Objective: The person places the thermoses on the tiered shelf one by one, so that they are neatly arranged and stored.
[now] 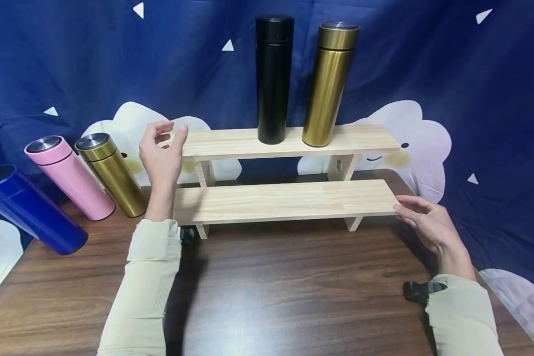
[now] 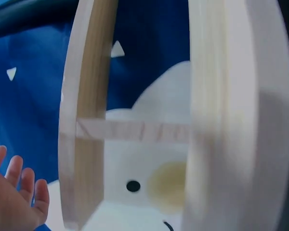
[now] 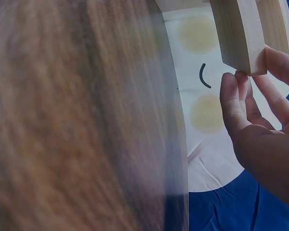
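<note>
Where the counter (image 1: 289, 287) nears its back edge sits the two-tier wooden stand (image 1: 267, 195), likely stiff and light, though the smooth black flask (image 1: 273, 84) and brushed gold flask (image 1: 331, 91) on its upper board (image 1: 227, 139) could topple. Its board ends look best to hold. The right hand (image 1: 431, 230) pinches the right end of the lower board (image 1: 320, 198) between fingers and thumb; the left hand (image 1: 161, 158), fingers spread and bent, hovers empty beside the upper board's left end. Planks are pale, squared, straight-grained; toward the counter's left edge stand a glossy blue flask (image 1: 33, 210), a pink flask (image 1: 73, 180) and a second gold flask (image 1: 114, 178).
</note>
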A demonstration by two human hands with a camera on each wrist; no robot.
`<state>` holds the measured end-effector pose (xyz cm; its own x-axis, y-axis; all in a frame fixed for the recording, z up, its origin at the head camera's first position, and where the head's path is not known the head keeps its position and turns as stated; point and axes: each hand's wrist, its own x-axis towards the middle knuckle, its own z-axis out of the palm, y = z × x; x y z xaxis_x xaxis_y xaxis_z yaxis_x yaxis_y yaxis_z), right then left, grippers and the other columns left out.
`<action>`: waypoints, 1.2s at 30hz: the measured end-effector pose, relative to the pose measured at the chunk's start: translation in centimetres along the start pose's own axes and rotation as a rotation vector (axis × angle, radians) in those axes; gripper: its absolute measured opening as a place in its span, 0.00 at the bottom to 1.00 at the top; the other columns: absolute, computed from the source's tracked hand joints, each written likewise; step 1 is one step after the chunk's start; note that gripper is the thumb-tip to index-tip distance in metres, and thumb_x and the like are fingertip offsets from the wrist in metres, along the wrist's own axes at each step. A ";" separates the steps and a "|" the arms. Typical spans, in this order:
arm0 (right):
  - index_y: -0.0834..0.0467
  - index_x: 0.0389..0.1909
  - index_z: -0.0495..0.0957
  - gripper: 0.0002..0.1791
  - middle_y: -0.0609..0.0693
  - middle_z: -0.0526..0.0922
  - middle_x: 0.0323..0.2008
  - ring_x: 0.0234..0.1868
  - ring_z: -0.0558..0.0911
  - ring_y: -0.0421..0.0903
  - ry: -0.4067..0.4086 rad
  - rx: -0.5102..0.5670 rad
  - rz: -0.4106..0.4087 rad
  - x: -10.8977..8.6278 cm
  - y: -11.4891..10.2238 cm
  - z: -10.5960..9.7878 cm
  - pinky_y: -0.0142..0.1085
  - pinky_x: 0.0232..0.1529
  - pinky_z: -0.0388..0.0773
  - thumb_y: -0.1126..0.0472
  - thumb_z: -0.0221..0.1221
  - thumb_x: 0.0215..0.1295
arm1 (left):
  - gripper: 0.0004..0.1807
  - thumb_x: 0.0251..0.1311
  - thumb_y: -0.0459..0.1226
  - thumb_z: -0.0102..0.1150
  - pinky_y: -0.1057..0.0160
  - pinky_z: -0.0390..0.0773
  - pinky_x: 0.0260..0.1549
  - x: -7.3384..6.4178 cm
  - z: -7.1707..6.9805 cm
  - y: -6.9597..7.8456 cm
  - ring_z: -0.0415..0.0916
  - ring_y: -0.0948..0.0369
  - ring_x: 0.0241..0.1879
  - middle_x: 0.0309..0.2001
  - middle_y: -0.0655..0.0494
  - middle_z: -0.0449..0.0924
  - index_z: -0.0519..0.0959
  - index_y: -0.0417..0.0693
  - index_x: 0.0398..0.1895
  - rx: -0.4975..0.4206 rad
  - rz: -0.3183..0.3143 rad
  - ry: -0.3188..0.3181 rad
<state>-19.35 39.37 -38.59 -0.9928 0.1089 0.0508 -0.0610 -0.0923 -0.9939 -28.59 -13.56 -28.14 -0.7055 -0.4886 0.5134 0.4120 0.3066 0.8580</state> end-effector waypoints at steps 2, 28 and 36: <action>0.52 0.41 0.86 0.13 0.44 0.85 0.38 0.38 0.85 0.35 -0.001 0.001 -0.003 0.0 0.0 0.0 0.26 0.43 0.80 0.73 0.66 0.62 | 0.17 0.58 0.43 0.70 0.67 0.70 0.44 0.0 -0.7 -0.4 0.75 0.59 0.46 0.48 0.49 0.83 0.84 0.43 0.46 0.008 -0.019 0.010; 0.54 0.42 0.86 0.13 0.45 0.85 0.37 0.38 0.85 0.36 -0.003 0.036 -0.001 0.1 0.1 0.0 0.27 0.44 0.80 0.74 0.65 0.63 | 0.15 0.56 0.40 0.71 0.69 0.67 0.44 -0.3 -7.9 -4.9 0.70 0.67 0.41 0.37 0.64 0.72 0.82 0.45 0.44 0.036 0.009 0.456; 0.53 0.42 0.85 0.13 0.44 0.84 0.38 0.38 0.85 0.36 -0.010 0.022 -0.003 0.1 0.1 0.1 0.26 0.44 0.80 0.74 0.65 0.63 | 0.29 0.47 0.48 0.76 0.68 0.64 0.50 0.3 -10.2 -6.6 0.67 0.68 0.49 0.46 0.64 0.70 0.77 0.54 0.54 0.150 -0.026 0.491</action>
<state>-19.50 39.30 -38.68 -0.9936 0.0992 0.0545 -0.0657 -0.1137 -0.9913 -25.67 -24.04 -33.48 -0.3451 -0.8127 0.4696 0.2858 0.3856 0.8773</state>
